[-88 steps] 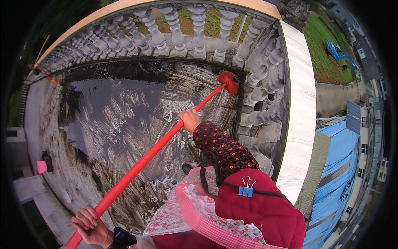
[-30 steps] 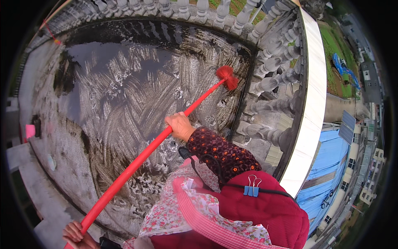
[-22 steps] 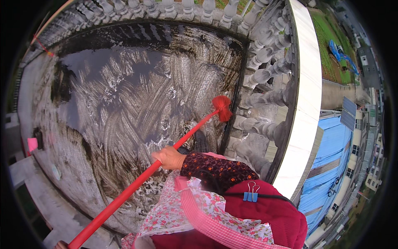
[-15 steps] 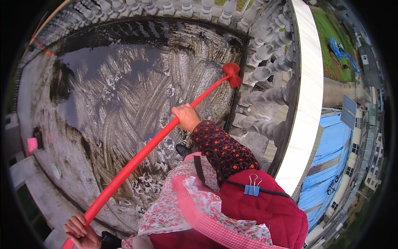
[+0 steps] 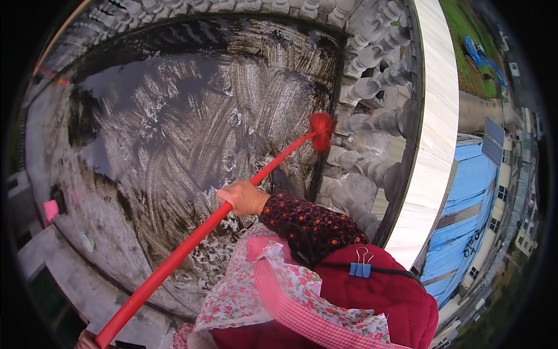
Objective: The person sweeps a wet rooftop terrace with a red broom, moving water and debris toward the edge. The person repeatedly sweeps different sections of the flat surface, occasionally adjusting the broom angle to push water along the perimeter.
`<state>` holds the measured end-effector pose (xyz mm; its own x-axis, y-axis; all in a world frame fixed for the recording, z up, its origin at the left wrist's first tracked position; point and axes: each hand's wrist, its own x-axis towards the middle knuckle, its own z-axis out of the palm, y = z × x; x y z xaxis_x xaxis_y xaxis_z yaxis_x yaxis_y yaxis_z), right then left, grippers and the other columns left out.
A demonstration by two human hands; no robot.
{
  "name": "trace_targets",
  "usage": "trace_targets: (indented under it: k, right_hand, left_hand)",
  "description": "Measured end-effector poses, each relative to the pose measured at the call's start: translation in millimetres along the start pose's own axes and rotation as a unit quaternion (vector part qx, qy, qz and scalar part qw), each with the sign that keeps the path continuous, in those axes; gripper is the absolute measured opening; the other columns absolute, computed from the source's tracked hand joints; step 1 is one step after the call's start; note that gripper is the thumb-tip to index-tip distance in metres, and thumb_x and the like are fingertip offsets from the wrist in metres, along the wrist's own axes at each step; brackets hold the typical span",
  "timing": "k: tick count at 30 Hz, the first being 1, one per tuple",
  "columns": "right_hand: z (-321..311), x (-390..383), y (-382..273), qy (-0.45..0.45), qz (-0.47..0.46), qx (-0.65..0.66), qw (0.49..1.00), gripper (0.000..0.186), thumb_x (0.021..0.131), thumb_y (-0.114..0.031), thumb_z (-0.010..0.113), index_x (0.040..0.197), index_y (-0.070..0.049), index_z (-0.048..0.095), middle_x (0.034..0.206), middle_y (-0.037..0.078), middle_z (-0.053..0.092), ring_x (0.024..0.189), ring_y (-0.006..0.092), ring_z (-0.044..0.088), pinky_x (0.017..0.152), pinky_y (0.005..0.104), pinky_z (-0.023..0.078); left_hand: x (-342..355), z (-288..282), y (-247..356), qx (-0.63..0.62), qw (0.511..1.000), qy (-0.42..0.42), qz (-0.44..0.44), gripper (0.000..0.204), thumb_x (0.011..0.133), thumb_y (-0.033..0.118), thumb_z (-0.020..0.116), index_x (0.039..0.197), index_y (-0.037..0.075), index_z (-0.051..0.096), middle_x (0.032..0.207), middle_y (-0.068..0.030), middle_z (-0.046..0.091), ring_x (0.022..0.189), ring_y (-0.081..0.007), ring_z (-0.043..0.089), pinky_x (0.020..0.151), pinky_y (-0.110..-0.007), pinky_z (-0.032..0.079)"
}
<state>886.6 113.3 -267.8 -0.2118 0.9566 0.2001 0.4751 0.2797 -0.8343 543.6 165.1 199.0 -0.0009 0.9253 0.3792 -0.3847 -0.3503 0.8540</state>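
A long red broom (image 5: 174, 256) slants from the lower left up to the right. My right hand (image 5: 244, 197) is closed round the middle of its handle. At the lower left rim my left hand (image 5: 88, 340), mostly cut off by the edge, grips the handle's near end. The red bristle head (image 5: 321, 131) rests at the right side of the floor, by the foot of the stone balusters (image 5: 366, 122). Dark wet sludge with curved sweep marks covers the concrete floor (image 5: 192, 125) around it.
A pale slab-topped railing (image 5: 433, 134) runs along the right, with blue roofs (image 5: 456, 221) beyond and below. More balusters line the far edge. A dark boot (image 5: 282, 181) stands on the wet floor beside the handle. At the left are a pink object (image 5: 51, 209) and a concrete ledge (image 5: 64, 282).
The broom head has come nearer along the baluster foot. My right hand has moved left and nearer; my left hand has slid down toward the picture's edge. A boot now shows beside the handle.
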Motion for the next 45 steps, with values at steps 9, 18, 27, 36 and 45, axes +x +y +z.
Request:
trace_targets:
  k: [9, 18, 27, 36, 45]
  right_hand:
    - [-20, 40, 43, 0.038, 0.108, -0.108, 0.988, 0.02, 0.08, -0.02, 0.071, 0.091, -0.011, 0.057, 0.085, 0.008, 0.065, 0.083, 0.0298, 0.064, 0.081, 0.0451, 0.046]
    - [19, 144, -45, 0.003, 0.085, -0.101, 0.991, 0.08, 0.072, -0.028, 0.083, 0.14, -0.009, 0.046, 0.115, 0.015, 0.061, 0.118, 0.0365, 0.049, 0.101, 0.0563, 0.032]
    - [-74, 116, -85, -0.025, -0.008, -0.138, 0.99, 0.053, 0.085, -0.03, 0.073, 0.129, -0.006, 0.055, 0.117, 0.015, 0.065, 0.115, 0.0353, 0.055, 0.095, 0.0482, 0.041]
    - [-251, 4, -37, 0.13, 0.197, -0.248, 0.94, 0.045, 0.084, -0.024, 0.072, 0.121, -0.003, 0.059, 0.107, 0.018, 0.068, 0.102, 0.0375, 0.062, 0.088, 0.0488, 0.046]
    - [-342, -135, -62, 0.362, 0.296, -0.41, 0.783, 0.049, 0.081, -0.019, 0.073, 0.124, -0.004, 0.056, 0.106, 0.014, 0.062, 0.103, 0.0336, 0.057, 0.087, 0.0456, 0.043]
  left_hand:
    - [-38, -21, -42, 0.046, 0.995, -0.052, -0.072, 0.041, 0.101, 0.028, 0.054, 0.067, 0.018, 0.034, 0.056, 0.0043, 0.028, 0.054, -0.0109, 0.03, 0.06, -0.028, 0.03]
    - [-54, -34, 41, 0.141, 0.987, -0.035, 0.075, 0.051, 0.093, 0.043, 0.068, 0.069, 0.017, 0.032, 0.064, 0.0036, 0.031, 0.064, -0.0103, 0.032, 0.065, -0.027, 0.028]
    - [-59, -11, 4, 0.102, 0.974, -0.061, 0.195, 0.045, 0.103, 0.045, 0.053, 0.073, 0.016, 0.036, 0.051, 0.0031, 0.038, 0.038, -0.0086, 0.037, 0.047, -0.027, 0.043]
    - [24, 83, -131, 0.034, 0.985, 0.019, 0.17, 0.037, 0.104, 0.024, 0.054, 0.076, 0.01, 0.034, 0.058, -0.002, 0.035, 0.05, -0.0161, 0.04, 0.056, -0.035, 0.041]
    - [117, 174, -152, 0.14, 0.968, -0.029, 0.204, 0.025, 0.101, 0.005, 0.044, 0.076, 0.007, 0.041, 0.065, -0.0011, 0.036, 0.06, -0.0116, 0.039, 0.063, -0.029, 0.039]
